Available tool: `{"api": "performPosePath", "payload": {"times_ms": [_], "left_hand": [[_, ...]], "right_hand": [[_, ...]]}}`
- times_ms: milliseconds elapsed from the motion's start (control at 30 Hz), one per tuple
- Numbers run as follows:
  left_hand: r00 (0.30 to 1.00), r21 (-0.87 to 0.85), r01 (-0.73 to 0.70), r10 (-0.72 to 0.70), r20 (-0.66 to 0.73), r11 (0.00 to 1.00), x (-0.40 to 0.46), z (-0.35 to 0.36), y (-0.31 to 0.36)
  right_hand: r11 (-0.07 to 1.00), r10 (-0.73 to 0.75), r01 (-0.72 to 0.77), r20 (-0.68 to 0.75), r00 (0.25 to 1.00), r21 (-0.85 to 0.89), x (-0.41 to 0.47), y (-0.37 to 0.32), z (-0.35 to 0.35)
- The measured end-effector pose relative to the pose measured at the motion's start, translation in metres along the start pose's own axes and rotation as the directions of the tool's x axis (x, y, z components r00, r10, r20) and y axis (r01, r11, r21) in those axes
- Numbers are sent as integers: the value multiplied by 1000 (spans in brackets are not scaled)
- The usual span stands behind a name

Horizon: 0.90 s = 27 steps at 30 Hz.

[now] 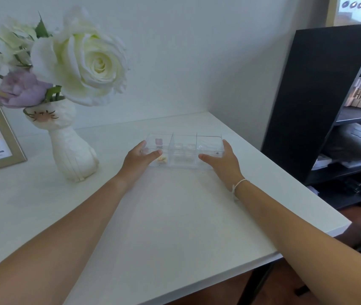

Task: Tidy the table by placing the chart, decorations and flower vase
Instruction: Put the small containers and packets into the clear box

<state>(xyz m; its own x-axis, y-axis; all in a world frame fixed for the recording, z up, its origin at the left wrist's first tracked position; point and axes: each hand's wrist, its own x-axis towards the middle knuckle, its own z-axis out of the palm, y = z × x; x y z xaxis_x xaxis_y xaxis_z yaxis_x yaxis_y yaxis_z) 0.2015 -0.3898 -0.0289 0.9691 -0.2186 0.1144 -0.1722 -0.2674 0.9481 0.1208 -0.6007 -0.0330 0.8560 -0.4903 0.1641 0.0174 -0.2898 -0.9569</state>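
Both hands — left hand (141, 156), right hand (223, 160) — grip the clear organizer (184, 150) ends; its long axis runs left-right.

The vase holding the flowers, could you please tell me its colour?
White, with a small cat face; the vase shows in the head view.

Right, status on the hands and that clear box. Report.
Left hand and right hand grip opposite ends of the clear organiser, resting on table. Flower vase upright at left, apart. Nothing in the way.

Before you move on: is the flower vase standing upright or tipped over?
Upright. The flower vase stands on its base on the table, flowers rising from its mouth, left of both hands.
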Motion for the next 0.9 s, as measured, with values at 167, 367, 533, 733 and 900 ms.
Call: {"api": "performPosePath", "payload": {"times_ms": [167, 367, 533, 733, 900], "left_hand": [[997, -13, -15, 14, -75, 1000, 12, 5, -1], [983, -64, -45, 33, -183, 997, 40, 16, -1], [970, -96, -57, 32, -243, 994, 78, 19, -3], [943, -84, -70, 38, -330, 994, 123, 20, -8], [934, -80, -46, 14, -358, 996, 152, 17, -10]], "right_hand": [[999, -8, 7, 27, 1000, 37, 24, 2, 3], [998, -39, 37, 44, 998, 58, 70, 5, 14], [995, -70, 62, 97, 993, 76, 120, 8, 31], [988, -90, 70, 149, 985, 135, 177, 10, 56], [987, -97, 72, 176, 980, 143, 217, 13, 75]]}}
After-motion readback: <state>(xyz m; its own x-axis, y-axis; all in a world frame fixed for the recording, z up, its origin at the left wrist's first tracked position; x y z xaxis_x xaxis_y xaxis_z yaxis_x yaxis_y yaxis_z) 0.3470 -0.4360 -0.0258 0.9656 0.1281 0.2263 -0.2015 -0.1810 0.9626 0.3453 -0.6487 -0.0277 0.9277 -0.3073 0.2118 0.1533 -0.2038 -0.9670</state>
